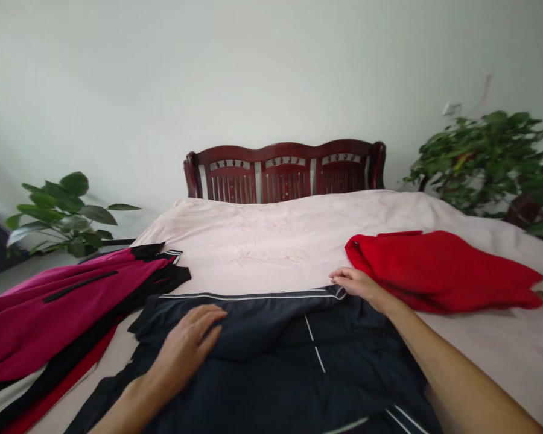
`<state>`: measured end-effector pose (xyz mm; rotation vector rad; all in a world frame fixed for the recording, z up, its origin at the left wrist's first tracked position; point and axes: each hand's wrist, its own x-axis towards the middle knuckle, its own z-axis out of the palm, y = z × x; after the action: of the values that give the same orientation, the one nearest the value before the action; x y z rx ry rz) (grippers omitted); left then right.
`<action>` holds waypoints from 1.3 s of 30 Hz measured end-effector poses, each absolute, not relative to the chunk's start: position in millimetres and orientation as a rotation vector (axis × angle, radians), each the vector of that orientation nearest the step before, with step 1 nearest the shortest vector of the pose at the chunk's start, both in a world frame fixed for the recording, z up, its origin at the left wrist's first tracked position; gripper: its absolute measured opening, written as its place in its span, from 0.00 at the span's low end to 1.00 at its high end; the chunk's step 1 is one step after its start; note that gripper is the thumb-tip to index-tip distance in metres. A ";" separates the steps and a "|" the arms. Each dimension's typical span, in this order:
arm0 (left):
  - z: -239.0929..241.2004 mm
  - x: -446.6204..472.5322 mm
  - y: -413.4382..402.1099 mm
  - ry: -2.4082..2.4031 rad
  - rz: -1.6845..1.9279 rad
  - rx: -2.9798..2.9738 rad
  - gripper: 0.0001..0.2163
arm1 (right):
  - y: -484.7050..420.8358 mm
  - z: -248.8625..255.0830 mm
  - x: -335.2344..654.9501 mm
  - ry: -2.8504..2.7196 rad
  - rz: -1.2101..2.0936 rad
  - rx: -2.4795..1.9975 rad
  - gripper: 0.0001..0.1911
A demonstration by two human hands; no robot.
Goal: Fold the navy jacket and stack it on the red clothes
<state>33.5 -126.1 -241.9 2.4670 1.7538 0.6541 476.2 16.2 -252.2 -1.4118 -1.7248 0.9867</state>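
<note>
A dark navy garment with white piping lies spread on the bed in front of me, its piped far edge running from left to right. My left hand rests over its left part, fingers stretched out and palm down, gripping nothing. At the far right corner, my right hand has its fingertips drawn together. The piped edge bends up just below those fingers, and the hand hides part of that corner. A red folded garment lies right beside my right hand.
Several garments, with a magenta one on top, are piled at the left. A pale pink bedsheet covers the bed up to a dark wooden headboard. Leafy plants stand at the left and right.
</note>
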 end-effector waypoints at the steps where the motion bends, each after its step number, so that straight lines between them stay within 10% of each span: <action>1: -242.4 53.1 -129.6 1.620 0.611 2.502 0.15 | 15.1 -250.8 478.3 -1.785 0.998 -1.381 0.22; 15: -261.0 121.6 -141.6 1.434 0.229 2.564 0.24 | 25.4 -275.4 458.2 -2.251 0.506 -1.529 0.08; 26: -253.0 96.0 -161.5 1.086 0.094 2.616 0.31 | 6.6 -270.6 457.8 -2.108 0.181 -2.028 0.28; 39: -277.5 126.0 -145.5 1.400 0.254 2.628 0.30 | 58.9 -233.8 434.7 -2.083 -0.121 -2.115 0.25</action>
<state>126.0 -145.5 -277.5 2.6278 1.3996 0.2544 434.7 58.9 -233.8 -2.1146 -2.0833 -0.1207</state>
